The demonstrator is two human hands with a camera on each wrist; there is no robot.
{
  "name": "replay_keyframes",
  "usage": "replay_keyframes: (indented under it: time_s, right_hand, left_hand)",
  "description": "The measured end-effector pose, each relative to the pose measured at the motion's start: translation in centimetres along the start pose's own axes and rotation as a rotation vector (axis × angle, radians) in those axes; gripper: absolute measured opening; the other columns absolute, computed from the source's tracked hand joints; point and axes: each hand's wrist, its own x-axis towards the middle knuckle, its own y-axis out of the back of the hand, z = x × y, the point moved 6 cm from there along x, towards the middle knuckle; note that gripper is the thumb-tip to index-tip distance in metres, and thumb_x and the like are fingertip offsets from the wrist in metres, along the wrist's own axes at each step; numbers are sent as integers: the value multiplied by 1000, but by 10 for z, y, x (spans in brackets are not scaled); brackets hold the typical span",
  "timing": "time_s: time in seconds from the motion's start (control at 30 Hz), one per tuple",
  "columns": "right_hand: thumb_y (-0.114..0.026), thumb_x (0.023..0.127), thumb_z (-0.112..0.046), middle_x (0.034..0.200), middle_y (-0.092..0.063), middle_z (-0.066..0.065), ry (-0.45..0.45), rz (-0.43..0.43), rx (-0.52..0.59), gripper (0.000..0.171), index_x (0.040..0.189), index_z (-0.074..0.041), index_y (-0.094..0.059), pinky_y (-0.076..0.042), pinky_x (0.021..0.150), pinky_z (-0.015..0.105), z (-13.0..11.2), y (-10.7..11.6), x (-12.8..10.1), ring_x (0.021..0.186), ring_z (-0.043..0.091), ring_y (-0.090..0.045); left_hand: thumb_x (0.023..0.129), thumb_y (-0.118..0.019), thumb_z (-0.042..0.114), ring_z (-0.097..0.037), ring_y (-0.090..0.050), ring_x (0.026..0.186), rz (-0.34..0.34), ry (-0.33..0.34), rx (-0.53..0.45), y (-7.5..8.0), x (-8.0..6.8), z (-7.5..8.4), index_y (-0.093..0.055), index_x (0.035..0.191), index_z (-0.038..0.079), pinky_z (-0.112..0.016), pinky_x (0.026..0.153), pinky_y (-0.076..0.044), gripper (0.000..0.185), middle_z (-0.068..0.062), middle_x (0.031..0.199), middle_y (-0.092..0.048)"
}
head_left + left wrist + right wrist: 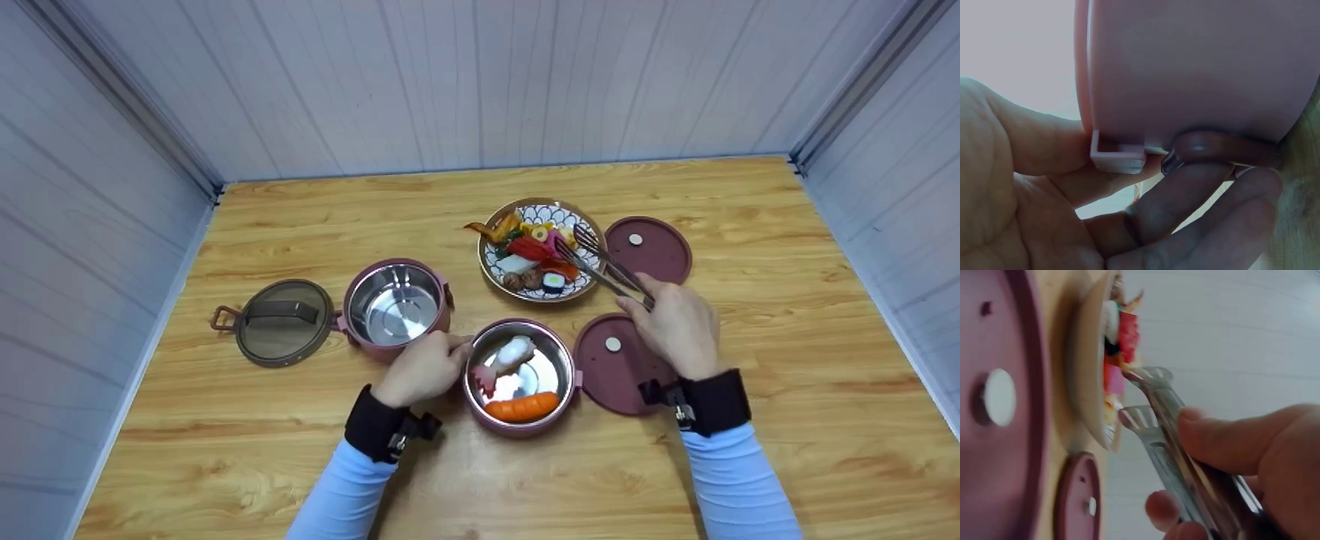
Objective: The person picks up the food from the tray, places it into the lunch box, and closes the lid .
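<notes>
In the head view, my left hand is at the left side of a pink steel-lined pot. The left wrist view shows its fingers curled round the brown handle on the pot's wall. Inside lie an orange carrot and a pale piece with a red, tail-like end. My right hand holds metal tongs, their tips spread over a patterned plate. Mixed food pieces fill it, including a red one and a sushi roll. Whether the tips touch any piece, I cannot tell.
A second steel-lined pot stands left of my left hand. Beside it lies a see-through brown lid. Two maroon lids lie at the right, one beside the plate, the other partly under my right hand. Panel walls border the table.
</notes>
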Motion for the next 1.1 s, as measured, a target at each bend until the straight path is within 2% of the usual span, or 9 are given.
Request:
replay_keyframes:
  time_s: [0.13,0.5,0.63,0.7,0.8,0.87,0.93,1.0,1.1]
  right_hand:
    - [-72,91,-39,61,-50,6,-15,-21,-6,56,136,-6,-60,-33,42,35,-3,-12,2,48,19,-40]
    - [-71,92,-35,61,-55,13,1,30,-15,49,132,-9,-64,-32,39,36,-3,-12,0,44,20,-38]
    - [-70,93,-35,90,-70,23,2,18,43,46,130,-7,-66,-40,47,44,3,-2,1,59,35,-58]
    - [-69,94,-35,108,-69,25,14,7,77,46,129,-6,-66,-44,55,49,7,6,1,77,43,-64]
    - [-65,96,-39,118,-65,26,28,-19,115,49,131,-5,-64,-47,68,55,14,18,0,96,47,-64]
    - [-62,97,-43,116,-66,26,42,-44,140,51,132,-6,-64,-46,69,53,19,28,-1,88,43,-65]
    - [-60,97,-47,95,-71,23,52,-83,168,52,133,-9,-64,-47,61,46,24,36,-4,69,32,-62]
    - [-60,97,-47,78,-68,14,86,-124,202,49,133,-14,-65,-44,51,37,27,44,-9,54,19,-52]
    - [-63,97,-39,72,-62,0,196,-188,248,42,132,-17,-66,-36,38,26,24,55,-20,42,7,-40]
  left_hand:
    - [101,-52,21,-11,-45,55,1,1,-2,0,1,0,-59,68,16,-31,56,-40,34,7,57,-40]
    - [101,-53,24,-11,-48,55,-3,15,-3,0,-1,1,-60,69,16,-32,57,-42,33,6,57,-43]
    - [101,-53,24,-11,-47,54,2,8,1,1,-1,0,-59,68,17,-32,56,-42,34,7,56,-42]
    - [101,-53,24,-11,-47,54,1,5,0,1,-1,0,-59,67,17,-32,56,-42,35,7,56,-42]
    - [101,-52,24,-10,-47,53,-5,0,-4,0,0,0,-57,66,17,-31,56,-42,36,7,55,-43]
    - [101,-52,23,-10,-46,53,-6,-5,-6,0,0,0,-55,65,18,-31,55,-41,36,8,55,-42]
    - [101,-52,23,-10,-46,53,-6,-10,-7,-1,0,0,-53,65,19,-31,55,-40,37,8,55,-41]
    - [101,-52,23,-9,-45,53,-7,-13,-4,-1,1,0,-53,65,19,-30,55,-39,37,9,56,-40]
    - [102,-52,23,-10,-46,54,-10,-7,-7,-1,1,-1,-59,68,17,-31,56,-40,34,8,56,-40]
